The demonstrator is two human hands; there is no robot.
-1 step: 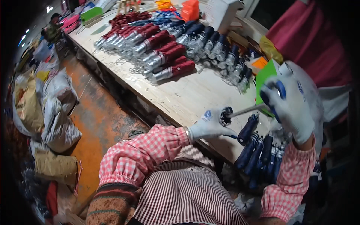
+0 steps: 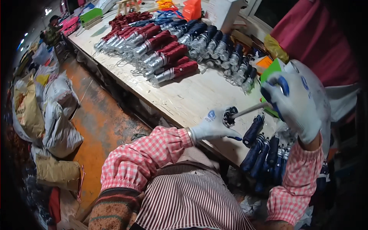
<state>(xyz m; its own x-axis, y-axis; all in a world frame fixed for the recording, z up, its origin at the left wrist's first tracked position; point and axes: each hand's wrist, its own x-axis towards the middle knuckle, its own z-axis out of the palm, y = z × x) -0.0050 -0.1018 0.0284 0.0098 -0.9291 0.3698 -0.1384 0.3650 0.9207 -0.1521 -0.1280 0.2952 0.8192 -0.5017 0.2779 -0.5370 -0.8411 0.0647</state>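
My left hand (image 2: pixel 211 128), in a white glove with blue fingertips, is closed round a dark folding umbrella (image 2: pixel 230 116), its end facing right. A grey metal shaft (image 2: pixel 249 110) slants up from it to my right hand (image 2: pixel 297 105), which is gloved alike and has its fingers curled at the shaft's far end. The palm side of that grip is hidden. Just below the shaft, a navy folded umbrella (image 2: pixel 253 130) lies on the table, beside several more navy umbrellas (image 2: pixel 264 155) at the near right edge.
Rows of maroon folded umbrellas (image 2: pixel 168 69) and navy ones (image 2: pixel 207 40) with silvery handles in clear plastic cover the far tabletop (image 2: pixel 143 92). A green panel (image 2: pixel 273 71) and a plastic bag stand by my right hand. Stuffed sacks (image 2: pixel 61 126) lie on the floor at left.
My right hand has shifted slightly up and to the left with the shaft's end. My left hand stays about where it was, still round the umbrella.
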